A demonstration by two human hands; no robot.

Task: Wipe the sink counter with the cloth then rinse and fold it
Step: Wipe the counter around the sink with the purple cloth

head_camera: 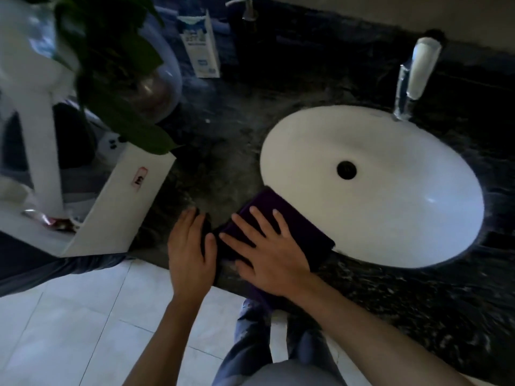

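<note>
A dark purple cloth [302, 222] lies folded on the black marbled counter [223, 151], its far corner overhanging the rim of the white oval sink [390, 190]. My right hand [267, 246] presses flat on the cloth with fingers spread. My left hand [191, 252] rests flat beside it at the counter's front edge, its thumb touching the cloth's left side. A tall faucet [415, 79] stands behind the sink. The cloth's near end hangs over the counter edge under my right wrist.
A white box [122, 201] lies on the counter at left, under a leafy plant in a glass bowl [145, 79]. A white-and-blue carton [202, 45] and a soap pump [248, 12] stand at the back. Tiled floor [83, 330] lies below.
</note>
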